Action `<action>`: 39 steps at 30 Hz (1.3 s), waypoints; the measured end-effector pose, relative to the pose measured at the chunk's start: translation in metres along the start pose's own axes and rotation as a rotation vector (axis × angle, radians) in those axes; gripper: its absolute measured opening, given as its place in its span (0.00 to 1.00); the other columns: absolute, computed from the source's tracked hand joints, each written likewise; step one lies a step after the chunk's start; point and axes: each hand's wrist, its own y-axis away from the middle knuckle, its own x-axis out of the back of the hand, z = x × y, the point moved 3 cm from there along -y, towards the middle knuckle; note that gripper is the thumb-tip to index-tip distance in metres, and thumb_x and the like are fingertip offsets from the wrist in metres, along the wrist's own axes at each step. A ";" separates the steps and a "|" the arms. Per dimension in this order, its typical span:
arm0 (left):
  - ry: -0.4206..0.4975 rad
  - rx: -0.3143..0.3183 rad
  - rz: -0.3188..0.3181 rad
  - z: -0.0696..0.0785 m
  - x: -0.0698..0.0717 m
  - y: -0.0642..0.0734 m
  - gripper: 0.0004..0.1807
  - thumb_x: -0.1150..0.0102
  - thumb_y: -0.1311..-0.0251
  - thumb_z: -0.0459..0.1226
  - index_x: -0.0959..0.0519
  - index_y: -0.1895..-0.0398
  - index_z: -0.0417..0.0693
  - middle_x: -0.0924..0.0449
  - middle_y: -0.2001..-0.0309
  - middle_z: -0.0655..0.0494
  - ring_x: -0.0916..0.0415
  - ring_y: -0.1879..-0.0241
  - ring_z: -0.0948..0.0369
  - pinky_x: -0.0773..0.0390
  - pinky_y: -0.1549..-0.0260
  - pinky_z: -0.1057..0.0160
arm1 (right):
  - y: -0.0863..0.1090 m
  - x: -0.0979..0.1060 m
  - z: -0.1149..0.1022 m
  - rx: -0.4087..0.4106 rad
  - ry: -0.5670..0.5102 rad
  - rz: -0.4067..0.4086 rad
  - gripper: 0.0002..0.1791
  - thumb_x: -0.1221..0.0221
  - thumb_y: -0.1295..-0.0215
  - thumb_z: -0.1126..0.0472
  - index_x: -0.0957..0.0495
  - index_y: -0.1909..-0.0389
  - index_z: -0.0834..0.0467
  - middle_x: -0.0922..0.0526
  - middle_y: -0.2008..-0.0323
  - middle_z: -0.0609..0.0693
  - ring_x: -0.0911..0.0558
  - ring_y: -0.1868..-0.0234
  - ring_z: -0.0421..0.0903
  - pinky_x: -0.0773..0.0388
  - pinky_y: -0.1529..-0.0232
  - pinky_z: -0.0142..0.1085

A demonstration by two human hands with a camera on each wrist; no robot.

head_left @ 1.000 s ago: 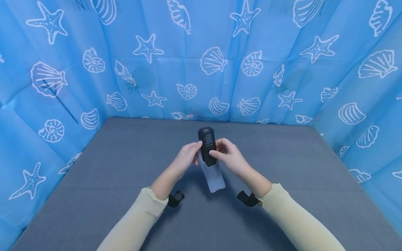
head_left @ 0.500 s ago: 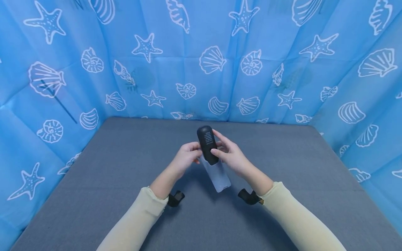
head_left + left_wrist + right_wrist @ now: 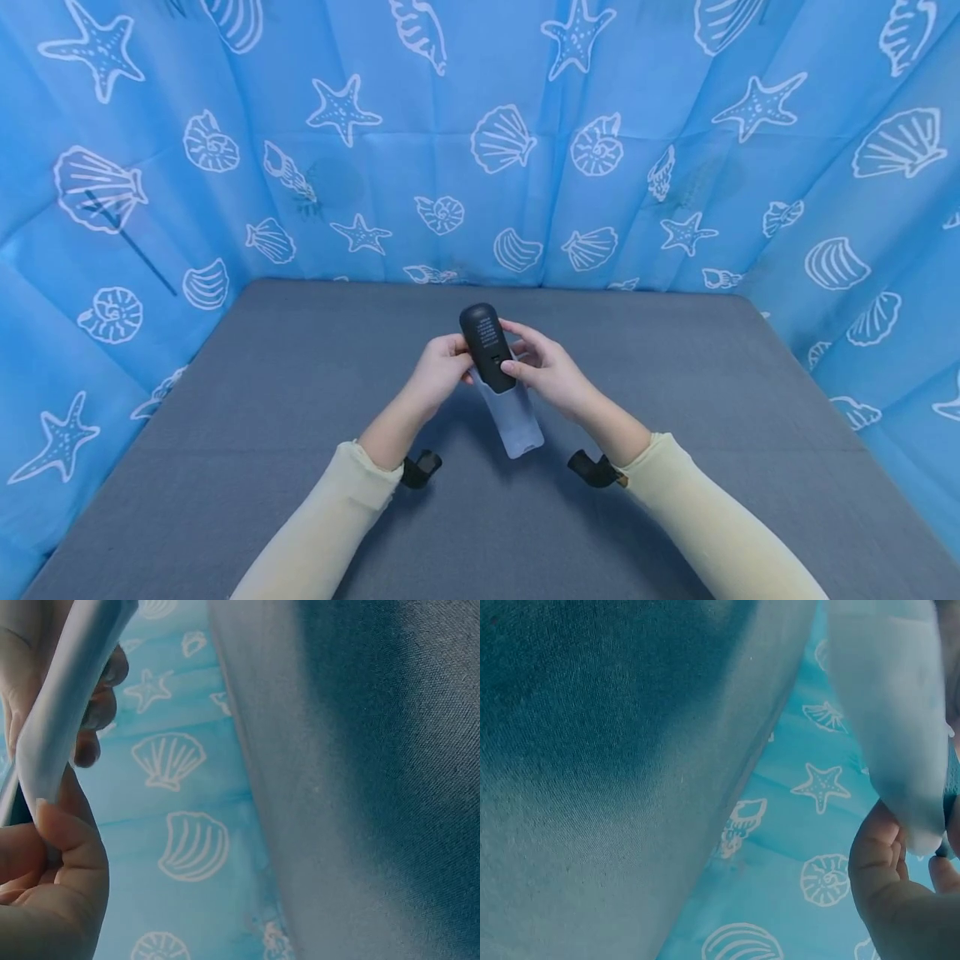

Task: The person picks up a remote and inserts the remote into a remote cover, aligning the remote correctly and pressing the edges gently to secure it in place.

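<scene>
A black remote control [image 3: 483, 337] with small white print is in the middle of the head view. Its near part sits inside a pale, soft-looking sleeve [image 3: 517, 425], while its rounded far end sticks out. My left hand [image 3: 437, 372] pinches the sleeve's edge on the left side; in the left wrist view, its thumb and finger meet at the lower end of the visible sleeve [image 3: 64, 705]. My right hand [image 3: 551, 371] holds the remote and sleeve from the right, its thumb on the remote's face and its index finger along the side. Its other fingers are partly hidden.
A grey cloth-covered table [image 3: 315, 367] lies beneath the hands. A blue curtain [image 3: 450, 92] with white shells and starfish hangs along its back and sides. Black wrist mounts [image 3: 422, 469] stick out below both wrists.
The remote's far end has tilted left. My left thumb has come off the remote's side onto the sleeve's edge. My right index finger has straightened along the remote. The sleeve's near end swung right, then slightly back.
</scene>
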 end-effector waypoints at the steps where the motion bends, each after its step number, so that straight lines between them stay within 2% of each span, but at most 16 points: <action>1: 0.002 0.008 0.001 0.000 0.001 -0.001 0.12 0.56 0.33 0.24 0.21 0.57 0.28 0.24 0.72 0.50 0.30 0.77 0.61 0.27 0.73 0.66 | 0.000 -0.001 0.000 -0.002 0.000 -0.001 0.31 0.46 0.28 0.66 0.42 0.26 0.56 0.28 0.50 0.64 0.23 0.55 0.54 0.26 0.59 0.41; 7: 0.048 0.042 -0.057 0.002 0.006 0.000 0.13 0.55 0.40 0.27 0.22 0.59 0.27 0.25 0.71 0.51 0.30 0.75 0.59 0.25 0.69 0.62 | 0.001 -0.006 0.000 -0.027 -0.004 0.015 0.31 0.46 0.29 0.67 0.42 0.27 0.57 0.28 0.52 0.63 0.23 0.58 0.51 0.26 0.59 0.40; 11: 0.055 0.044 -0.099 0.000 0.006 0.001 0.17 0.51 0.33 0.36 0.23 0.54 0.27 0.24 0.73 0.54 0.30 0.75 0.61 0.26 0.68 0.62 | 0.001 -0.007 0.001 -0.022 -0.005 0.019 0.31 0.46 0.29 0.67 0.42 0.27 0.58 0.28 0.52 0.63 0.23 0.58 0.52 0.26 0.59 0.40; 14: 0.038 0.042 -0.101 -0.002 0.005 0.000 0.19 0.48 0.30 0.40 0.23 0.52 0.29 0.22 0.73 0.56 0.30 0.75 0.62 0.27 0.69 0.63 | 0.002 -0.008 0.002 -0.019 0.009 0.023 0.31 0.46 0.28 0.66 0.42 0.27 0.58 0.28 0.51 0.64 0.23 0.57 0.53 0.26 0.58 0.44; 18: 0.003 0.017 -0.074 -0.002 0.004 0.000 0.18 0.46 0.31 0.41 0.22 0.52 0.31 0.18 0.68 0.52 0.28 0.74 0.62 0.26 0.70 0.63 | 0.002 -0.007 0.002 -0.042 0.028 0.054 0.30 0.44 0.30 0.66 0.40 0.28 0.58 0.27 0.49 0.63 0.22 0.55 0.54 0.24 0.57 0.48; 22: -0.015 -0.016 -0.004 0.000 0.005 0.001 0.18 0.45 0.31 0.42 0.21 0.54 0.32 0.18 0.66 0.48 0.28 0.73 0.61 0.27 0.71 0.63 | 0.003 -0.006 0.003 -0.059 0.088 0.124 0.20 0.41 0.33 0.65 0.31 0.43 0.64 0.26 0.57 0.59 0.23 0.60 0.51 0.23 0.61 0.43; 26: -0.022 -0.046 0.042 0.001 0.005 0.003 0.18 0.45 0.31 0.43 0.21 0.55 0.33 0.18 0.65 0.46 0.29 0.72 0.60 0.27 0.69 0.61 | 0.005 -0.005 0.001 -0.044 0.206 0.179 0.09 0.39 0.34 0.64 0.27 0.61 0.66 0.25 0.69 0.54 0.28 0.69 0.47 0.29 0.68 0.36; 30: -0.055 -0.089 0.047 0.002 0.004 0.004 0.18 0.45 0.30 0.42 0.21 0.54 0.33 0.18 0.64 0.45 0.29 0.73 0.60 0.28 0.70 0.61 | 0.006 -0.008 -0.001 0.000 0.309 0.174 0.06 0.41 0.33 0.65 0.24 0.65 0.66 0.25 0.74 0.52 0.29 0.73 0.45 0.30 0.71 0.36; 33: -0.082 -0.104 0.048 0.003 0.003 0.005 0.17 0.45 0.31 0.42 0.21 0.55 0.34 0.19 0.67 0.47 0.31 0.74 0.60 0.29 0.70 0.61 | 0.006 -0.010 -0.001 0.035 0.358 0.165 0.04 0.44 0.33 0.68 0.24 0.67 0.65 0.26 0.75 0.52 0.29 0.74 0.45 0.31 0.72 0.36; 36: -0.093 -0.113 0.040 0.003 0.003 0.006 0.17 0.46 0.30 0.42 0.21 0.54 0.34 0.25 0.73 0.52 0.34 0.76 0.60 0.31 0.72 0.61 | 0.006 -0.010 -0.002 0.058 0.371 0.169 0.04 0.46 0.35 0.70 0.24 0.69 0.65 0.27 0.77 0.51 0.30 0.75 0.45 0.31 0.73 0.36; 39: -0.116 -0.132 0.016 0.004 0.002 0.007 0.18 0.48 0.29 0.42 0.23 0.53 0.33 0.31 0.76 0.54 0.37 0.77 0.60 0.34 0.74 0.63 | 0.007 -0.011 -0.001 0.074 0.340 0.182 0.05 0.48 0.36 0.71 0.25 0.71 0.64 0.28 0.78 0.51 0.29 0.77 0.45 0.31 0.75 0.36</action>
